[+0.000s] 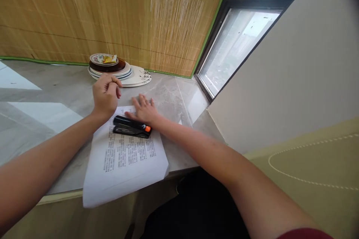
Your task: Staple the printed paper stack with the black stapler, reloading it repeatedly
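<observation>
My left hand [106, 95] is raised at the far left corner of the printed sheets, its fingers curled in a loose fist, and nothing shows in it. The fingers of my right hand [145, 111] are spread flat across the far edge of the paper [123, 171] and onto the grey countertop. A black stapler [130, 126] with an orange square on one end lies across the text, just on the near side of my right hand. The paper's near edge droops over the front of the counter.
Stacked plates [110, 68] with a small yellow packet [109, 59] on top stand at the back, beside an oval white platter [138, 75]. A bamboo blind [112, 11] hangs behind them. To the right are a window [238, 44] and a white wall [294, 67].
</observation>
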### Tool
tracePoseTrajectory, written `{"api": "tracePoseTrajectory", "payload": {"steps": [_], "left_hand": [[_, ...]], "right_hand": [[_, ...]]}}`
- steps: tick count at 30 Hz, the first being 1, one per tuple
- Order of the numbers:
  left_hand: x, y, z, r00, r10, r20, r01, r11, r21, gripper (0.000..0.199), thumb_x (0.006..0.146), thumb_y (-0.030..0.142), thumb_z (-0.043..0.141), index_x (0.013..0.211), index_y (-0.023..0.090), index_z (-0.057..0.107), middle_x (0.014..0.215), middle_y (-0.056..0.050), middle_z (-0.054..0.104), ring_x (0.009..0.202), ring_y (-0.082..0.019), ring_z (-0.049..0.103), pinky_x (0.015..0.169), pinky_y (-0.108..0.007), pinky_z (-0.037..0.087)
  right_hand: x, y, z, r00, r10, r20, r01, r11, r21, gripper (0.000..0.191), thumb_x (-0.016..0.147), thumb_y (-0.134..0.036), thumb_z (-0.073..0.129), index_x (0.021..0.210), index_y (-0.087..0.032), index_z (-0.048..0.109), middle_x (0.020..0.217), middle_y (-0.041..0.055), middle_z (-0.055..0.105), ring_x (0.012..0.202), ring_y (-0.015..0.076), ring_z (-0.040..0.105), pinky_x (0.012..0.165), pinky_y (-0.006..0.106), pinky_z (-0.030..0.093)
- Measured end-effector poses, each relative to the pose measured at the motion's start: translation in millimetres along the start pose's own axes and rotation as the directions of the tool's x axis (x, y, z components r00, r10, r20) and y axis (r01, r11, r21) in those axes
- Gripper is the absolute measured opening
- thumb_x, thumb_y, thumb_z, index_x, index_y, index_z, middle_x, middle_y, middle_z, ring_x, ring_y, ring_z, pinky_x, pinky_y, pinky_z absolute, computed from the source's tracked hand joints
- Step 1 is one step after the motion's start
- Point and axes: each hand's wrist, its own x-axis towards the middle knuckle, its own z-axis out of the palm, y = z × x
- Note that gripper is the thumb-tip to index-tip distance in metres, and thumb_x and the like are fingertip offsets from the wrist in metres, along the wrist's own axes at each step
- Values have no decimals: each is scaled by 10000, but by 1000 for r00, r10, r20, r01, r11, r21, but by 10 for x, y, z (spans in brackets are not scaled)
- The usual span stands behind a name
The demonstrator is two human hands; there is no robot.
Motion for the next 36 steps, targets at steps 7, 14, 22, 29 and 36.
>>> {"api": "tracePoseTrajectory", "payload": {"steps": [7,14,22,29,36], "left_hand": [[29,7,-56,993,109,-33,-105,988,109,295,856,-35,495,693,168,633,593,35,498,623,-106,505,653,-255,426],[-155,65,55,972,167,167,-184,979,90,254,840,35,505,720,195,662,760,-3,590,622,-140,551,633,-313,434],[-358,-56,235,553,191,811,-350,936,18,251,989,216,516,1022,226,764,1134,-78,739,1097,-252,707,1030,-411,539],[-164,-110,88,285,167,944,-406,913,-39,398,1054,517,637,1331,253,749,1473,-129,676,1364,-332,629,1201,-492,459],[-174,-34,28,233,106,967,-443,897,8,731,944,656,761,1548,265,632,1670,-171,543,1537,-400,508,1287,-552,371]], "right_hand": [[-1,-136,76,992,-122,-42,122,992,-4,797,1120,-647,469,1732,-166,299,1843,228,199,1722,366,211,1369,681,176],[-627,580,-253,996,-87,29,89,993,-77,817,1130,-621,455,1746,-110,292,1842,243,185,1727,382,185,1395,614,164],[-877,940,-404,994,107,7,-107,992,-71,684,1139,-488,487,1709,-130,364,1787,225,350,1679,341,319,1373,588,229],[-1028,769,-1079,997,1,-77,13,984,178,407,1090,-570,582,1120,-190,723,1275,132,753,1176,280,676,1027,429,521],[-1162,586,-1086,941,-183,285,147,979,143,423,923,-586,778,1088,-199,730,1008,93,784,849,247,674,697,335,425]]}}
